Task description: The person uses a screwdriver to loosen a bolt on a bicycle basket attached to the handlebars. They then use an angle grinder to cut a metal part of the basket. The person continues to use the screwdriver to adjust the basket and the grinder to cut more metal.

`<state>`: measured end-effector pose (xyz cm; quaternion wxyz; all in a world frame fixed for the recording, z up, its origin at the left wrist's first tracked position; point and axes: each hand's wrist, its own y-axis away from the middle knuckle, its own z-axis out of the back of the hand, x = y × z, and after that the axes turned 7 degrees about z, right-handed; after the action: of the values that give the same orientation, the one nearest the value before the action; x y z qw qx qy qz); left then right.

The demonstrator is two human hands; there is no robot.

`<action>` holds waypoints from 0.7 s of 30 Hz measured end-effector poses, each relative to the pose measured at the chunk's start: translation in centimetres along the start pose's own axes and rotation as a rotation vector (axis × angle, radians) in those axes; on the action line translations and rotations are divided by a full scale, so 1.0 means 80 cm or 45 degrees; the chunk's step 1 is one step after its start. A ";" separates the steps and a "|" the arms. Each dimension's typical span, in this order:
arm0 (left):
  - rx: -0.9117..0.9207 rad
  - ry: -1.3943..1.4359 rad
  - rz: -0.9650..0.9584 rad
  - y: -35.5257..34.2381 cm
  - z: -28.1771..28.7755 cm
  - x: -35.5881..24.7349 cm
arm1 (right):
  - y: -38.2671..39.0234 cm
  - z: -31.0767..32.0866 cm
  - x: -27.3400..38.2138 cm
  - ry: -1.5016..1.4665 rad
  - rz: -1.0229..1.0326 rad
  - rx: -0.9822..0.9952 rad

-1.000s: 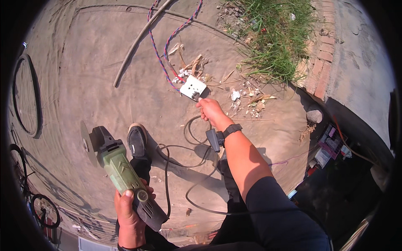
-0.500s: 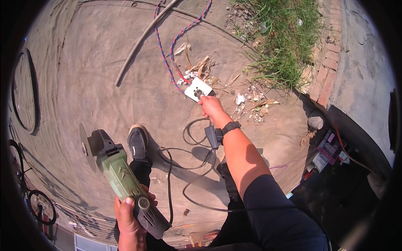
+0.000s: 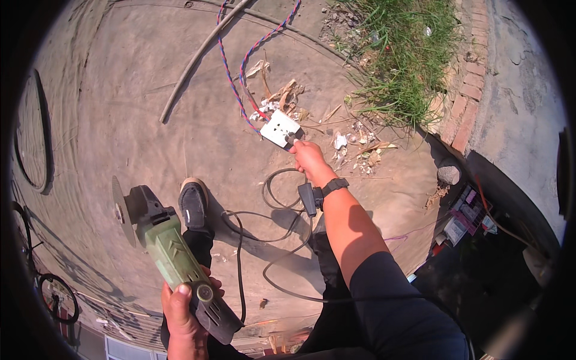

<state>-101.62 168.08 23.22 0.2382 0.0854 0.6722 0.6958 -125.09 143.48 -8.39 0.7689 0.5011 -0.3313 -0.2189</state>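
Note:
My left hand (image 3: 185, 309) is wrapped round the rear body of a green and black angle grinder (image 3: 174, 249). Its thin disc (image 3: 123, 213) stands on edge at the far left end of the tool. Out in front, my right hand (image 3: 309, 157) pinches a small dark plug (image 3: 291, 138) at the near right edge of a white socket box (image 3: 280, 127). Slots show in the box's face; whether the plug's pins touch it I cannot tell. A dark block (image 3: 308, 200) on a black cord hangs beside my right wrist, next to a black watch (image 3: 333, 186).
Black cord (image 3: 264, 239) loops over the brown ground sheet near my shoe (image 3: 194, 204). A twisted red and blue wire (image 3: 227, 69) runs to the box. Dry husks (image 3: 288, 96), a grey hose (image 3: 198, 57), grass (image 3: 402, 66) and a brick edging (image 3: 465, 123) lie beyond.
My right hand has drawn the plug off the middle of the socket face, toward its near right edge, so more slots show. My left hand still holds the angle grinder.

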 end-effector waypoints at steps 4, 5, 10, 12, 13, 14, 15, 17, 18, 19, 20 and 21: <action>-0.022 -0.010 -0.009 0.001 -0.004 -0.002 | 0.000 0.001 -0.008 -0.007 0.017 0.031; -0.020 -0.010 -0.009 0.002 -0.004 -0.002 | 0.004 -0.001 -0.004 -0.007 0.024 0.036; -0.022 -0.012 -0.001 0.003 -0.006 -0.005 | 0.006 -0.009 0.006 0.043 0.045 0.039; -0.014 -0.019 0.004 0.003 -0.005 -0.006 | 0.007 -0.013 0.012 0.047 0.036 0.037; -0.011 -0.022 0.006 0.003 -0.005 -0.007 | 0.007 -0.016 0.014 0.049 0.032 0.036; -0.017 -0.009 0.005 0.004 -0.006 -0.007 | 0.009 -0.020 0.019 0.063 0.039 0.037; -0.023 0.004 0.004 0.005 -0.008 -0.008 | 0.009 -0.027 0.025 0.077 0.046 0.038; 0.002 0.005 0.007 0.004 -0.006 -0.008 | 0.006 -0.033 0.032 0.093 0.060 0.024; 0.032 -0.008 0.011 0.002 -0.001 -0.007 | 0.003 -0.034 0.034 0.096 0.067 0.008; 0.063 -0.022 0.015 0.000 0.002 -0.007 | 0.001 -0.035 0.034 0.099 0.073 -0.008; 0.039 -0.007 0.007 0.002 -0.001 -0.008 | 0.003 -0.036 0.035 0.106 0.068 0.007; 0.015 0.007 0.000 0.004 -0.006 -0.010 | 0.005 -0.036 0.036 0.113 0.062 0.022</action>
<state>-101.24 167.29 23.66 0.2357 0.0849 0.6771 0.6919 -121.01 143.49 -8.01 0.7836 0.5087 -0.3108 -0.1747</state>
